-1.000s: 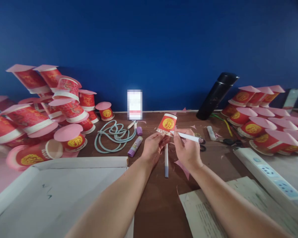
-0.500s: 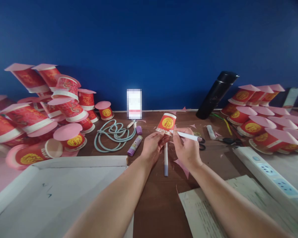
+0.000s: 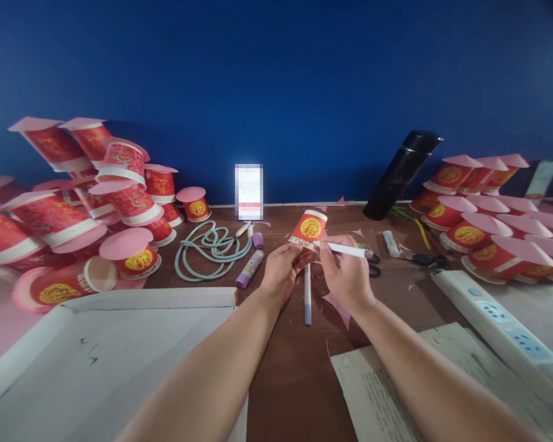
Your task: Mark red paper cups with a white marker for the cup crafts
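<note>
My left hand is closed on the rim side of a small red paper cup with a gold emblem, holding it tilted above the table. My right hand grips a white marker pen, its tip end meeting the cup's patterned white rim. Whether the tip touches the rim is hidden by my fingers. A second white pen with a greyish end lies on the brown table below the cup. Behind my right hand, the dark handles of scissors show.
Red cups with pink paper discs are heaped at the left; more stand stacked at the right. A coiled cable, a purple glue stick, a black flask, a power strip, a white tray and cardboard surround my hands.
The cup has turned slightly in my left hand, so its rim pattern looks different. Both hands and the pen stay almost in place.
</note>
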`<state>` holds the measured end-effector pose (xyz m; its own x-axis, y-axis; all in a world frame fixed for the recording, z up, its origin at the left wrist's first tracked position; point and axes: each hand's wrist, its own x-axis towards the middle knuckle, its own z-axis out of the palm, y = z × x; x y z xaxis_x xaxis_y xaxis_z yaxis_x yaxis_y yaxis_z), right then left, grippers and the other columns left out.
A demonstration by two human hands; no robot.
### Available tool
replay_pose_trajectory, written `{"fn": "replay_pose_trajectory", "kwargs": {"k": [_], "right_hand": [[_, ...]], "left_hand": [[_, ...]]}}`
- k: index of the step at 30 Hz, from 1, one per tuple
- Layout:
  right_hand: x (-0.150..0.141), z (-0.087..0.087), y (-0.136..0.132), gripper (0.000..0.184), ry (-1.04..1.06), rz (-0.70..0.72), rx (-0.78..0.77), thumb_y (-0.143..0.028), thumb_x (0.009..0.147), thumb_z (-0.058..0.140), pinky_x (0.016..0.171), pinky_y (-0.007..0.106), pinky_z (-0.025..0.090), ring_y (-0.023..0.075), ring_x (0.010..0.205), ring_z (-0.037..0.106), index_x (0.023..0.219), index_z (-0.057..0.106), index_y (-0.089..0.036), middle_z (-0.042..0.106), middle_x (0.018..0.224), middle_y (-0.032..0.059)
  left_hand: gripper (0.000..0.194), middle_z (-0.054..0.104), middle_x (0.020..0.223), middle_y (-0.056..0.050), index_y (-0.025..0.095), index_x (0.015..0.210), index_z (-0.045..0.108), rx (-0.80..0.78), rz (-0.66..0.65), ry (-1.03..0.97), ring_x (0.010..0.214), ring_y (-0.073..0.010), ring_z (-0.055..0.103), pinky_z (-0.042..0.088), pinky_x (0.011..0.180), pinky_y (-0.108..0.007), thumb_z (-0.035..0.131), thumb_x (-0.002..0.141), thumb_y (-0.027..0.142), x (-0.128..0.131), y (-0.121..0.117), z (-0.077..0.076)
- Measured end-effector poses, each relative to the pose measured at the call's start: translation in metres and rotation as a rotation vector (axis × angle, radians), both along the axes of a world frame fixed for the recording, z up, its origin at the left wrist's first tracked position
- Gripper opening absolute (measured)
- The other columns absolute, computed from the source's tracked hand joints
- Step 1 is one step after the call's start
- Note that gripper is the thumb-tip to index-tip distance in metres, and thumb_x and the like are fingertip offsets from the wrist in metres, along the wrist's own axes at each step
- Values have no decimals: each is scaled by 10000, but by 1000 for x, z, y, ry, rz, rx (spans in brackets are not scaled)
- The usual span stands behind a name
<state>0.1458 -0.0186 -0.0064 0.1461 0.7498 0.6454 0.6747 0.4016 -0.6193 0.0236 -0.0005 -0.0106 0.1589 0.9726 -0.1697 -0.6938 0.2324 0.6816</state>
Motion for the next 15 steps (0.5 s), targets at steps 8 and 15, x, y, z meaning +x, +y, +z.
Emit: {"fn": "replay_pose_trajectory", "kwargs": {"k": [8,15], "right_hand": [[0,2,-1,131,-52,-6,-3,-324,850,526,685,330,494,193,742,629,860,585,-208,660,822,45],[-1,4,-3,146,-45,-7,-65,-341,840,532,654,326,478,199,713,630,845,591,-208,672,802,42]], "left_hand": [[28,651,686,-46,93,719,638,-21,53,-13,667,-106,626,511,760,-257,638,703,117,-1,2,-2],[34,649,688,-36,95,717,642,-16,64,-23,674,-102,627,520,748,-242,655,687,105,-1,2,-2]]}}
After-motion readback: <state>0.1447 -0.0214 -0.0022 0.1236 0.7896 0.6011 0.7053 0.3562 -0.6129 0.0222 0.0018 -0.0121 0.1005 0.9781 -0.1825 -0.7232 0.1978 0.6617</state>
